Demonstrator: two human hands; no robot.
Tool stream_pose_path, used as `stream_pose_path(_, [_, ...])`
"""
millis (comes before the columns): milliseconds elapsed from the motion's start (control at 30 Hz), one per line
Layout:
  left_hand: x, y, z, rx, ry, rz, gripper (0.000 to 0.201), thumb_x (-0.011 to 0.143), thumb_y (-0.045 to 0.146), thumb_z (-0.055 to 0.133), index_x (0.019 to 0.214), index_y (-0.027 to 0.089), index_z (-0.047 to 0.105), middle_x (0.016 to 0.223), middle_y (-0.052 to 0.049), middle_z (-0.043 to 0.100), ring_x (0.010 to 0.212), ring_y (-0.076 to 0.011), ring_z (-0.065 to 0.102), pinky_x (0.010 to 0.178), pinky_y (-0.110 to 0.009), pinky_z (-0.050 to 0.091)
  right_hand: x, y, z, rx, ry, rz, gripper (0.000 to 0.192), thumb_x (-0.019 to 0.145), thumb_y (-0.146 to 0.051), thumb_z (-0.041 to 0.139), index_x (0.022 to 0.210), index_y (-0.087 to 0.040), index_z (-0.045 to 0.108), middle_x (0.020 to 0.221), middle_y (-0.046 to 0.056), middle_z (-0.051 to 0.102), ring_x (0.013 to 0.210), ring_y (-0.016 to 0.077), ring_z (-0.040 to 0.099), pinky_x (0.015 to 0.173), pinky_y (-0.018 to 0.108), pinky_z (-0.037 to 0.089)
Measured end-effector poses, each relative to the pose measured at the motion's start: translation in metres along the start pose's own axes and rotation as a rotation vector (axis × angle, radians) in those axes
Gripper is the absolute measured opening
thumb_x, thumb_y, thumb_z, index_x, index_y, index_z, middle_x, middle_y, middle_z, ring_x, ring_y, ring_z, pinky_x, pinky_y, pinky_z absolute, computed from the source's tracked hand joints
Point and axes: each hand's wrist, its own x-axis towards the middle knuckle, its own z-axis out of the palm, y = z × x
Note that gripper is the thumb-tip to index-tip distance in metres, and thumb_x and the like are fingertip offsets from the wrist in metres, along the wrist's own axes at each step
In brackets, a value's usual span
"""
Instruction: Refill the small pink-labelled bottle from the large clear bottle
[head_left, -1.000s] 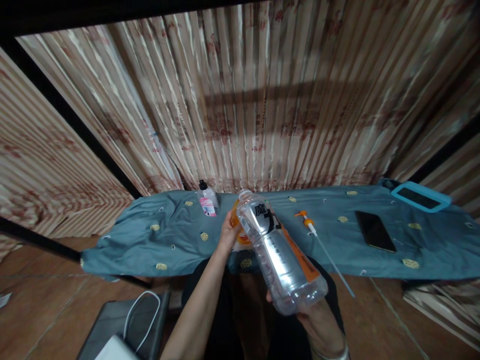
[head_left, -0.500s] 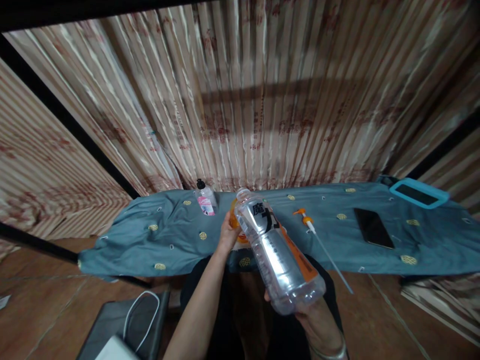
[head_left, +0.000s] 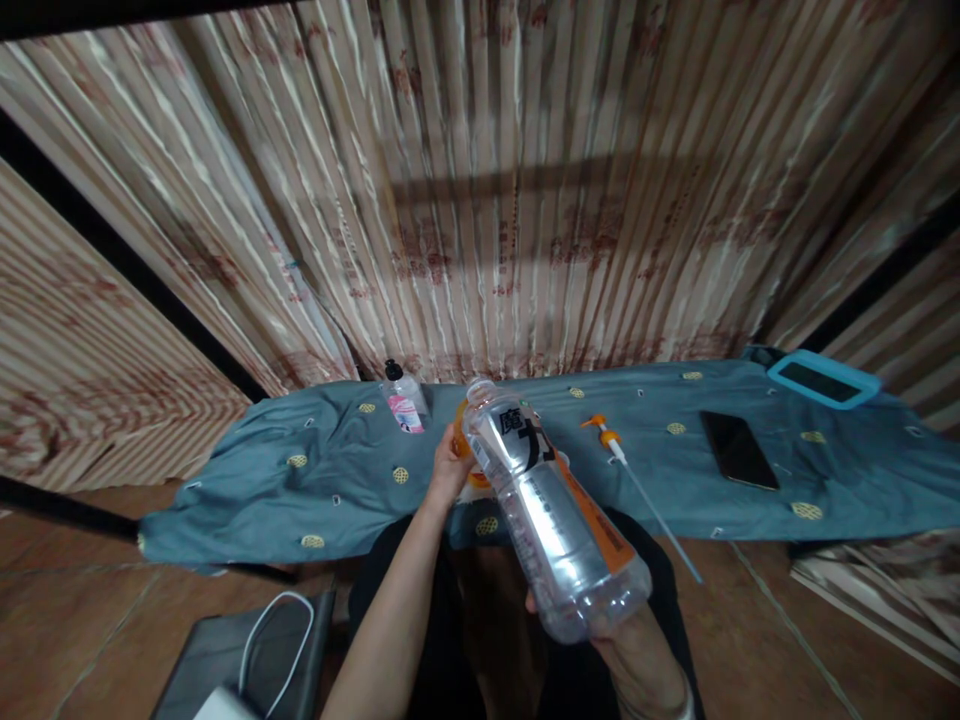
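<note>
Clear bottle [head_left: 551, 520] tilts uncapped over the person's lap, base cupped in the right hand [head_left: 634, 650]; left hand [head_left: 448, 468] grips an orange object [head_left: 463, 455] steady on the counter [head_left: 300, 480].

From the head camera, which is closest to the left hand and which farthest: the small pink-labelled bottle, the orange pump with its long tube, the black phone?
From the left hand:
1. Small pink-labelled bottle, just beyond it to the left.
2. Orange pump with long tube, to the right, past the big clear bottle.
3. Black phone, far right on the blue cloth.
</note>
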Motion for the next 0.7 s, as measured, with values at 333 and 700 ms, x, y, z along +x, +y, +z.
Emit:
stream_pose_path(333, [0.002,-0.004,0.0,-0.066,-0.001,-0.022,0.063,0.039,0.022,0.097,0.097,0.018,0.073,0.083,0.002,0.077,0.077,-0.0171,0.069,0.076,-0.028,0.055,0.002,0.003,-0.012,-0.052,-0.041,0.0,0.055,0.061,-0.043,0.096,0.111,-0.029,0.08,0.086,0.006,0.083,0.072,0.0286,0.078,0.069,0.036,0.064])
stream_pose_path(700, [0.007,-0.014,-0.003,-0.084,-0.044,0.026,0.054,0.043,0.027,0.097,0.088,0.019,0.07,0.082,0.002,0.073,0.077,-0.016,0.066,0.079,-0.03,0.055,-0.001,0.002,-0.011,-0.037,-0.093,0.035,0.044,0.059,-0.041,0.098,0.097,-0.028,0.082,0.09,0.005,0.081,0.084,0.0327,0.079,0.069,0.039,0.067])
